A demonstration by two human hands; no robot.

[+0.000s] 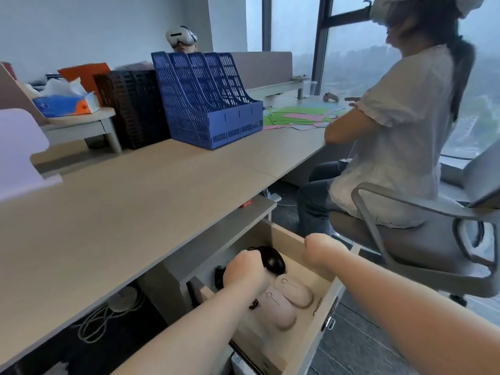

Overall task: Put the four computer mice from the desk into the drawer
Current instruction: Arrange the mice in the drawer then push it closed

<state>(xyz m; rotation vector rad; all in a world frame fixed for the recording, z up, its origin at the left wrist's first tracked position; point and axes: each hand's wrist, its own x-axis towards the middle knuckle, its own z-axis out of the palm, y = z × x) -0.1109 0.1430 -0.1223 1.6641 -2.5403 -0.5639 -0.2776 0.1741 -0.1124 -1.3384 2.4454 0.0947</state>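
Last mouse going into the drawer, surface w/ no mice in sight.

L to R: the surface (113,212) shows no mice. Left hand (244,272) is curled on the black mouse (272,259), low in the drawer (328,299) at its back; a dark item (219,277) sits just left, maybe another mouse, can't tell. Two pink mice (286,301) lie side by side nearer the front. Right hand (322,253) is over the far rim, fingers hidden, can't tell its state. Best: set it flat beside the pinks, then let go.

Place: office
Signs: long shared desk (135,201), blue file rack (208,104), swivel chair (422,239), tall windows (346,50) at far right
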